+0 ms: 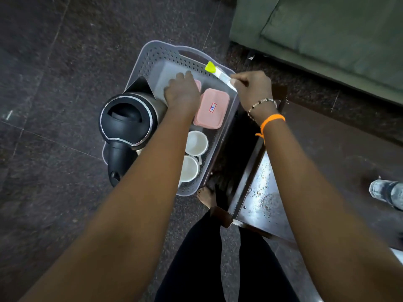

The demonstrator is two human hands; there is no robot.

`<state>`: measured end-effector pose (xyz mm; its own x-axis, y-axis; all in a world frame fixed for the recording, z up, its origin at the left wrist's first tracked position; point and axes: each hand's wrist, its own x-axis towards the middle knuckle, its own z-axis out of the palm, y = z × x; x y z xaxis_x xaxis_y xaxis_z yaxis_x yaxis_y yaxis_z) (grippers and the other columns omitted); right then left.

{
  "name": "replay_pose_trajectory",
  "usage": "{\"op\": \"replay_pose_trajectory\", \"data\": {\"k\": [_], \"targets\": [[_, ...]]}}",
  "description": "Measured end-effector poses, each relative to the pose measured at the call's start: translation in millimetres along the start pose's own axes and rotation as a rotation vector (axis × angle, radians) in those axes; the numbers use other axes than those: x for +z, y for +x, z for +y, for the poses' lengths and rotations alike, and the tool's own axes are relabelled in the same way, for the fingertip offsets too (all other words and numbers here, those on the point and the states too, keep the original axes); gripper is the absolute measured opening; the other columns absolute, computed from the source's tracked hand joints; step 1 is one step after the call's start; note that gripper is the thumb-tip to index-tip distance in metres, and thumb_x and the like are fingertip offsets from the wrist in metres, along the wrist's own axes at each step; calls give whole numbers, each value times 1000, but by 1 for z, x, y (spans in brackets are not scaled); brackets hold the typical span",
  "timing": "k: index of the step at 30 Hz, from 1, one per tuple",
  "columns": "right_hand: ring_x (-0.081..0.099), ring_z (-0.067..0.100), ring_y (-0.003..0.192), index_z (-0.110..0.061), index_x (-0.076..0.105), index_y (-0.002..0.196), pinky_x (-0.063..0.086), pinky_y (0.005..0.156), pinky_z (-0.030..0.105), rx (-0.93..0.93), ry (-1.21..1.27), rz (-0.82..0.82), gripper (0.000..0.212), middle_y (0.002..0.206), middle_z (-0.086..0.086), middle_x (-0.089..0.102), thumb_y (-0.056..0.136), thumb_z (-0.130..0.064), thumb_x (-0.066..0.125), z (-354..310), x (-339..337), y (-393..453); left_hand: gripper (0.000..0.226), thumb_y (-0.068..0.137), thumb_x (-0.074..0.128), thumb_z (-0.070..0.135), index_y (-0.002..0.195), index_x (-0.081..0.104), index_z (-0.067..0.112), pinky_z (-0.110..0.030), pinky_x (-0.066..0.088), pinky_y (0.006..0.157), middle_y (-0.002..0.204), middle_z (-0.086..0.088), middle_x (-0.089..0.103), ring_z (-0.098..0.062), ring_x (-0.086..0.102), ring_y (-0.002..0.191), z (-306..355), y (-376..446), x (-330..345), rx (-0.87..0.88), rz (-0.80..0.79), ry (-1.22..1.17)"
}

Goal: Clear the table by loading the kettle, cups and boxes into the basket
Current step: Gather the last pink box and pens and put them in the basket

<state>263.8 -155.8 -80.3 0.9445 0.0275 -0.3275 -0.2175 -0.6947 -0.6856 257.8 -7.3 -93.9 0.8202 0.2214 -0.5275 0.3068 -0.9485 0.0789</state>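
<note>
A grey perforated basket (152,51) stands on the dark floor beside the table. Inside it at the left is a black and steel kettle (128,120). Two white cups (196,142) (188,168) stand at its near right. A pink box (212,109) with a small label lies beyond the cups. My left hand (182,92) is closed down over a second pink box (198,85), which is mostly hidden. My right hand (253,88) holds a white-handled brush with a yellow-green tip (211,66) over the basket's right rim.
A dark wooden table (261,192) with a glossy speckled top stands right of the basket. A green sofa (327,29) fills the top right. Another person's jeans leg (386,192) shows at the right edge. My bare foot (206,197) is next to the basket's near corner.
</note>
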Motion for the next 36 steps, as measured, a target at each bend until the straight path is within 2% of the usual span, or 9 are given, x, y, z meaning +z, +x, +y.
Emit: {"op": "replay_pose_trajectory", "data": {"k": [3, 8, 12, 16, 18, 21, 25, 31, 36], "targets": [[59, 27, 115, -11, 68, 111, 44, 100, 27, 27, -107, -86, 26, 121, 14, 66, 86, -16, 59, -6, 9, 22, 51, 96, 36, 14, 145, 22, 11, -46, 32, 108, 149, -14, 27, -38, 32, 134, 0, -4, 9, 121, -52, -57], [59, 37, 107, -14, 67, 100, 48, 94, 35, 43, -275, -112, 19, 116, 19, 63, 84, -11, 57, -11, 29, 32, 46, 97, 27, 11, 143, 28, 8, -46, 30, 109, 156, -10, 17, -35, 27, 139, -1, -7, 17, 104, -157, 46], [57, 44, 107, -9, 61, 108, 47, 93, 40, 5, -395, -81, 36, 119, 26, 57, 82, 4, 39, -6, 36, 28, 52, 96, 31, 10, 147, 23, 11, -44, 28, 110, 161, -3, 2, -31, 19, 144, 1, -13, 16, 103, -209, 99], [59, 37, 109, -13, 65, 108, 49, 96, 38, -12, -310, -50, 35, 118, 20, 63, 85, -1, 43, -3, 34, 20, 52, 95, 32, 8, 147, 24, 11, -42, 27, 111, 161, -3, -3, -30, 17, 145, 3, -19, 21, 95, -218, 110], [60, 32, 109, -14, 66, 110, 48, 97, 37, -36, -269, -131, 30, 116, 16, 66, 85, -8, 50, 0, 32, 12, 51, 95, 31, 8, 146, 25, 9, -42, 28, 110, 161, -4, -4, -32, 21, 143, 4, -19, 20, 89, -243, 83], [53, 29, 120, -15, 56, 124, 42, 103, 37, -99, -369, -326, 41, 128, 11, 60, 83, -17, 61, 2, 30, 4, 49, 94, 34, 5, 143, 29, 3, -41, 33, 108, 159, -13, 10, -33, 31, 139, 3, -15, 13, 91, -252, 31], [47, 30, 127, -15, 48, 132, 40, 105, 39, -145, -439, -369, 49, 136, 12, 53, 84, -16, 59, 2, 34, 7, 33, 92, 40, 5, 123, 49, -1, -38, 42, 97, 134, -22, 50, -36, 48, 123, 3, -18, 2, 34, -171, -121], [45, 31, 126, -9, 49, 130, 36, 106, 35, -175, -451, -408, 46, 133, 16, 53, 85, -15, 58, 3, 39, 14, 35, 94, 39, 8, 126, 47, -2, -34, 43, 85, 134, -21, 51, -35, 50, 121, 6, -27, 0, 1, -244, -322], [44, 26, 130, -8, 47, 134, 32, 110, 32, -149, -349, -265, 45, 140, 12, 49, 90, -11, 53, 6, 32, 3, 43, 93, 37, 4, 135, 40, 0, -32, 35, 103, 143, -19, 44, -31, 41, 131, 7, -41, 5, -66, -159, -522]]}}
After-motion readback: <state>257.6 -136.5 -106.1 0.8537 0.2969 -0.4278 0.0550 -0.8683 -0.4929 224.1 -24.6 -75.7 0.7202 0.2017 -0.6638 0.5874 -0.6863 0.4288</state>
